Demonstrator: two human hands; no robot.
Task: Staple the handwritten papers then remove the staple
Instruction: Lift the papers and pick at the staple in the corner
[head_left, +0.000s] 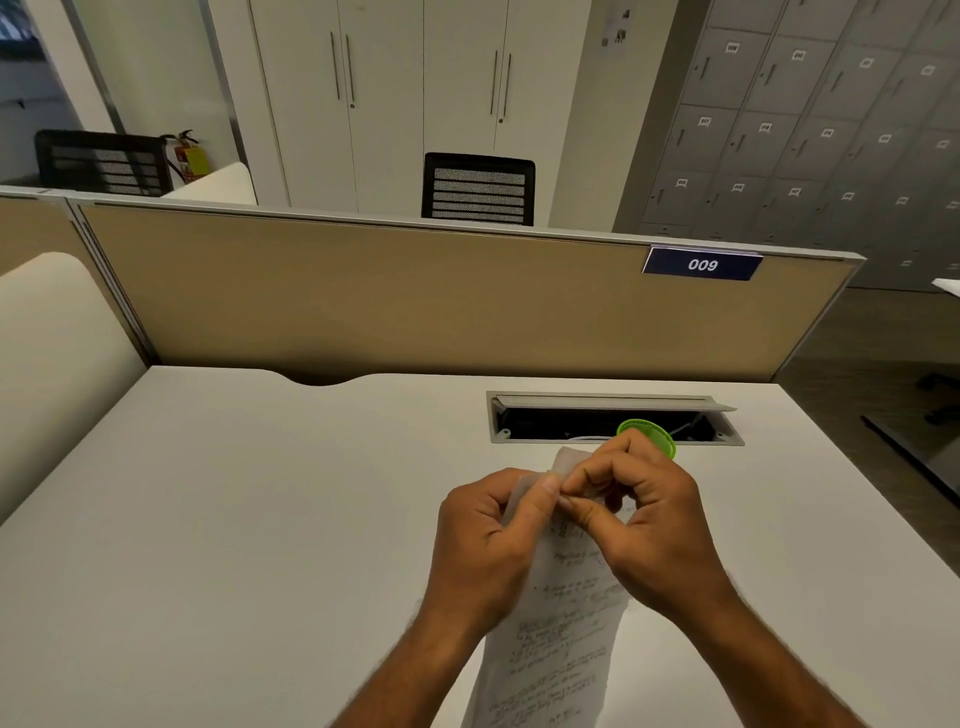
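Observation:
The handwritten papers are lifted off the white desk, hanging toward me with writing facing up. My left hand grips their upper left edge, thumb on top. My right hand pinches the top corner of the papers with thumb and forefinger, right against the left thumb. A green object, partly hidden behind my right hand, looks like the stapler; whether the hand touches it I cannot tell. No staple is visible; the fingers cover that corner.
An open cable tray slot is cut into the desk just beyond my hands. A tan partition with a "009" label closes the desk's far side. The desk's right edge drops to the floor.

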